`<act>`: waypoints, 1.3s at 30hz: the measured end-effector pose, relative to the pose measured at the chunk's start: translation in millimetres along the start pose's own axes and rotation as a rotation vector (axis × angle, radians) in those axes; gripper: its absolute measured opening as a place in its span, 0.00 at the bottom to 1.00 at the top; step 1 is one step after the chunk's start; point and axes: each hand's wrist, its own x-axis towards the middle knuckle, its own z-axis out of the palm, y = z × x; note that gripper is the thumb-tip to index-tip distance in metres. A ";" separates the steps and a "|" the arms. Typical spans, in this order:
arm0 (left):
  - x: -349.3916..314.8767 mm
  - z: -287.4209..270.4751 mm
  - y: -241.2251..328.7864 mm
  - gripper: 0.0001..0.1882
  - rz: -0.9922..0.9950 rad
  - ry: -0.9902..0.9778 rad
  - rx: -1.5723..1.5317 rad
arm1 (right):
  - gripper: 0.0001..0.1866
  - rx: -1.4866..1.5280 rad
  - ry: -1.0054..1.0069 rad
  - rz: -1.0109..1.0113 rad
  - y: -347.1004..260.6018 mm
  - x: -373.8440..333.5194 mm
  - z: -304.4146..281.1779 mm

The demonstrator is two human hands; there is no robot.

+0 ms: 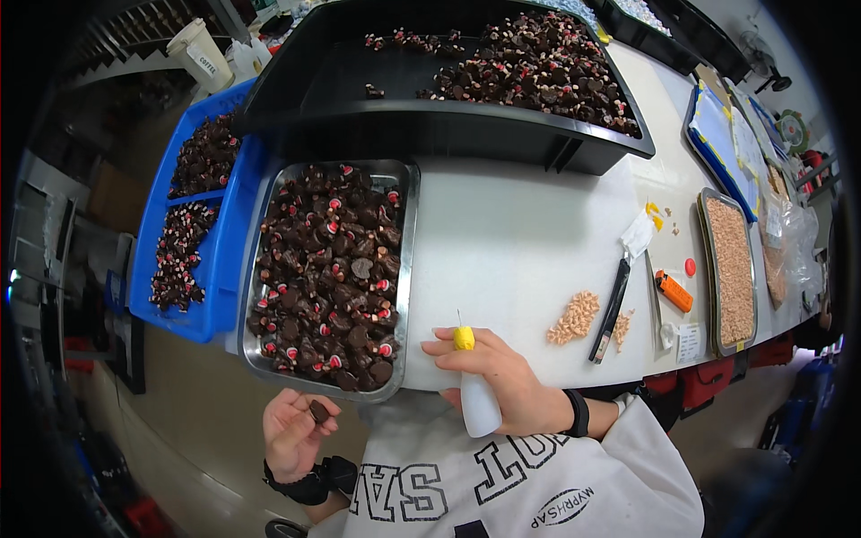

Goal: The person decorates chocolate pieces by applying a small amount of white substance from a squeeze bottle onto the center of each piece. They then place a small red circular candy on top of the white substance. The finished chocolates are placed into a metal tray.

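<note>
Pinched between the thumb and fingers of my left hand [294, 432] is a small dark brown piece [319, 412], just off the near edge of a metal tray [405, 269]. Many similar dark brown pieces [332, 260], some with red and white parts, fill that tray. My right hand [502, 377] is wrapped round a white squeeze bottle [480, 408]. The bottle has a yellow top and a thin needle tip pointing up and away from me. A gap separates the needle from the piece in my left hand.
A large black bin [404, 117] with more dark pieces stands behind the tray. To the left is a divided blue bin [224, 260]. On the right lie small tan pieces [574, 318], a black-handled cutter [612, 309], an orange lighter [674, 291] and a tray of tan bits [731, 269].
</note>
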 end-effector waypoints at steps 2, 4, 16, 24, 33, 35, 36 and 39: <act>5.4 0.2 1.4 0.17 0.008 0.018 0.008 | 0.23 0.018 0.001 0.013 -0.9 -1.4 -0.2; 6.0 0.0 3.0 0.18 -0.017 0.040 0.033 | 0.24 0.027 -0.003 0.014 -1.5 0.3 -0.3; -41.3 16.0 1.6 0.26 -0.170 -0.134 0.298 | 0.21 0.239 0.086 -0.181 -5.8 -13.5 -20.7; 55.0 104.1 -10.0 0.15 0.229 -0.966 0.729 | 0.21 0.272 0.401 -0.236 -10.4 -23.0 -35.3; 87.0 104.0 -28.6 0.14 0.079 -1.247 0.386 | 0.24 0.239 0.361 -0.168 -6.2 -26.3 -32.8; 85.4 103.2 -26.4 0.14 0.026 -1.211 0.372 | 0.25 0.203 0.343 -0.165 -2.1 -27.8 -32.5; 85.8 104.6 -26.9 0.13 0.005 -1.199 0.362 | 0.26 0.213 0.365 -0.204 0.7 -27.7 -32.8; 78.0 107.2 -27.1 0.17 -0.036 -0.989 0.353 | 0.30 0.205 0.443 -0.311 7.8 -25.8 -29.6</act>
